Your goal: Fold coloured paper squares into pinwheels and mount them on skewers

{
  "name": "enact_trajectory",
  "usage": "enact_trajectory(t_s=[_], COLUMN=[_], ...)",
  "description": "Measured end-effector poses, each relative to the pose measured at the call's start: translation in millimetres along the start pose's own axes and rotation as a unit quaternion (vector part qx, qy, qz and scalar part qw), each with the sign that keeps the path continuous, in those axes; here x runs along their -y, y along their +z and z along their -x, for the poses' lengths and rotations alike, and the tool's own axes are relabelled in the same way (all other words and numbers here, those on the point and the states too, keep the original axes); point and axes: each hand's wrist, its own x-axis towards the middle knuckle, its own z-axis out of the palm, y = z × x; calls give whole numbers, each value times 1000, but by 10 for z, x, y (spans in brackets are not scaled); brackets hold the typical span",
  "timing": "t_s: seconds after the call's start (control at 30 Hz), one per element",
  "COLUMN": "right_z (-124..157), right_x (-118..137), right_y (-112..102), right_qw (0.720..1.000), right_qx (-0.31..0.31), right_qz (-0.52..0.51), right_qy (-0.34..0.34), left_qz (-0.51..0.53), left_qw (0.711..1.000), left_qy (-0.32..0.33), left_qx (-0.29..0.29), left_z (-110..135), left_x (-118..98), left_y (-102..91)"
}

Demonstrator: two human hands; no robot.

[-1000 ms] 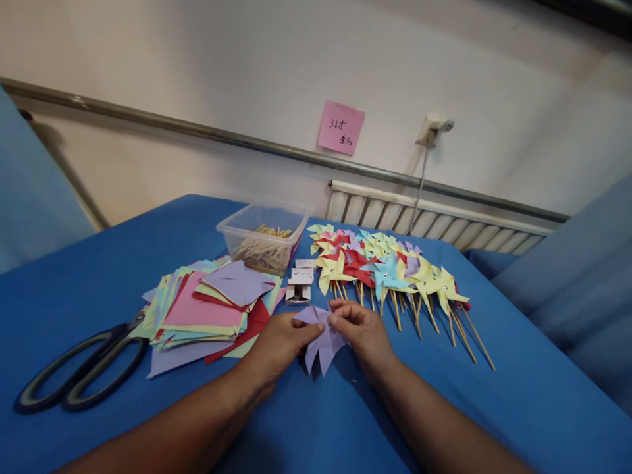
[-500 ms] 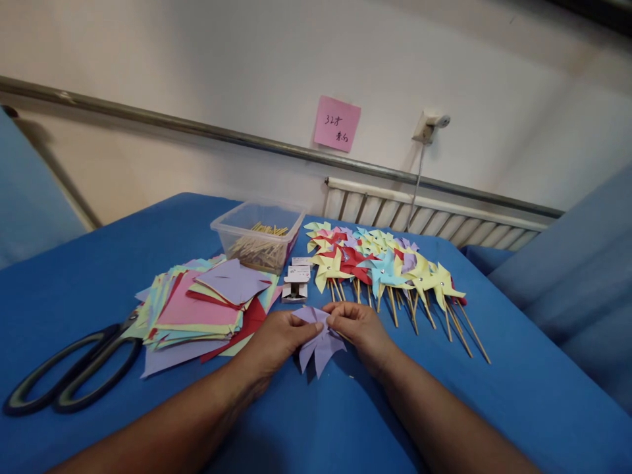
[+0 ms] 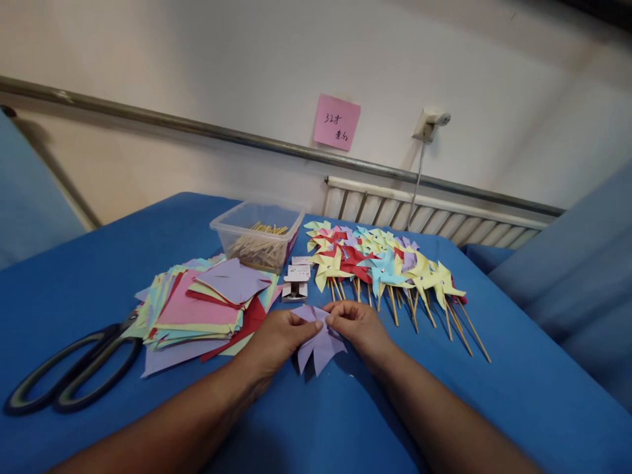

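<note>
A purple paper pinwheel (image 3: 320,345) lies on the blue table (image 3: 518,395) between my two hands. My left hand (image 3: 279,339) pinches its left side with closed fingers. From the other side my right hand (image 3: 360,329) pinches the folded corners at its middle, fingers pressed together. A thin wooden stick seems to run under the right hand, but I cannot make it out clearly.
A stack of coloured paper squares (image 3: 202,306) lies to the left, with black scissors (image 3: 69,378) beyond it. A clear tub of wooden sticks (image 3: 257,243) and a small white box (image 3: 296,284) stand behind. Several finished pinwheels on sticks (image 3: 385,266) spread at the right.
The view has shifted slightly. Both hands stay on the purple pinwheel with only small finger movements at its middle.
</note>
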Motion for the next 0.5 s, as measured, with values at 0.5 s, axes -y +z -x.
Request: enact_trajectory(t_s=[0.5], right_z=[110], right_x=[34], right_y=[214], right_qw=[977], right_qx=[53], right_qz=[-201], right_qy=[37], left_qz=[241], left_qw=[970], left_qy=[27], left_qx=[30], left_z=[-29], left_x=[8], left_y=[-35])
